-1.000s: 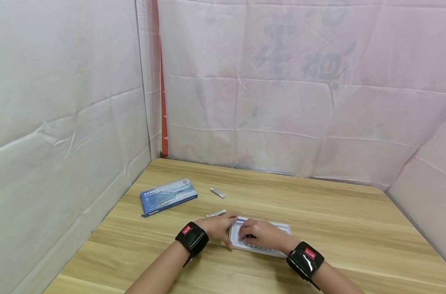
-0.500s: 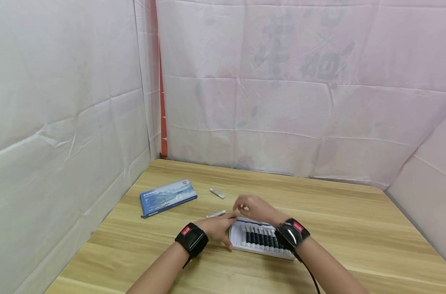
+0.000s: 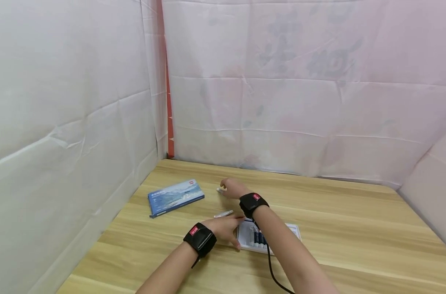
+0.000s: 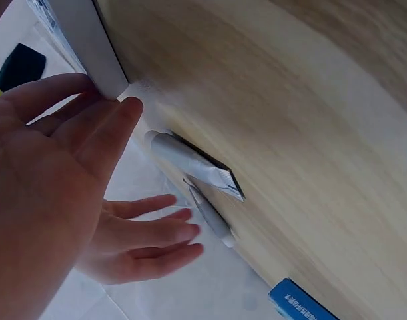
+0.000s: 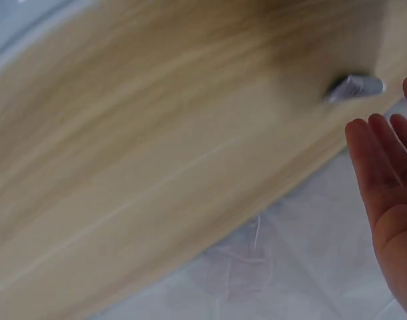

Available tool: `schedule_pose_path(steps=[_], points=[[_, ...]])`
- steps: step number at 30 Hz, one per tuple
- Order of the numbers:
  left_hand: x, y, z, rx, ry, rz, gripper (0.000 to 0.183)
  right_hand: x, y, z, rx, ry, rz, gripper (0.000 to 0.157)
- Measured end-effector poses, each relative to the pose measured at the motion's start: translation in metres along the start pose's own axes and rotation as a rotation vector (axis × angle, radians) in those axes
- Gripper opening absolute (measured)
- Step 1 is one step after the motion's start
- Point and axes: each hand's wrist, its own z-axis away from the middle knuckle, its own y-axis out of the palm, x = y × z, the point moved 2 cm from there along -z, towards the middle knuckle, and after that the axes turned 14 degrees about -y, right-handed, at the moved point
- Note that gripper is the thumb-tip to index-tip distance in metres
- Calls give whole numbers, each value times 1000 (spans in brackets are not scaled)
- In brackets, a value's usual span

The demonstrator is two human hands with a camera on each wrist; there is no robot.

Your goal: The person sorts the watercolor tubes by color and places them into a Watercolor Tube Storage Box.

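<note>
My left hand (image 3: 224,228) grips the left end of a white tray (image 3: 246,236), its thumb at the near corner and fingers at the far one. Dark-labelled paint tubes (image 3: 260,239) lie in a row in the tray, partly hidden by my right forearm. My right hand (image 3: 234,188) reaches across to a loose paint tube (image 3: 220,190); in the right wrist view its extended fingertips are just short of that tube (image 5: 358,87). A second loose paint tube (image 3: 224,213) lies just beyond my left hand; the left wrist view shows its silver body (image 4: 190,160).
A blue box (image 3: 176,198) with a landscape picture lies on the wooden table (image 3: 336,216) at the left. A black cable (image 3: 272,269) hangs from the right wristband. White sheeting (image 3: 281,102) encloses the table at the back and sides.
My right hand has lifted out of the tray and moved forward and left to the far loose tube. My left hand has stayed on the tray's left end.
</note>
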Motion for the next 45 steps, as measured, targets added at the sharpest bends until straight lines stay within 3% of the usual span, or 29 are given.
schedule_pose_path(steps=[2, 4, 7, 9, 15, 27, 45], points=[[-3, 1, -2, 3, 19, 9, 85, -19, 19, -8, -32, -47, 31, 23], [-5, 2, -3, 2, 35, 11, 83, -26, 30, -12, -23, -33, 40, 22], [-6, 3, -4, 3, 53, 13, 83, -25, 32, -8, -50, -72, 46, 20], [-6, 3, -5, 4, 49, 6, 85, -9, 19, 2, -27, -51, 35, 13], [-7, 4, -6, 9, 2, -16, 89, 2, -3, 29, 1, -153, 49, 3], [-2, 4, -2, 5, -39, -45, 90, 28, -44, 69, -28, -218, -10, 10], [3, 1, 2, 34, -44, 2, 91, 61, -59, 102, -78, -368, 26, 11]])
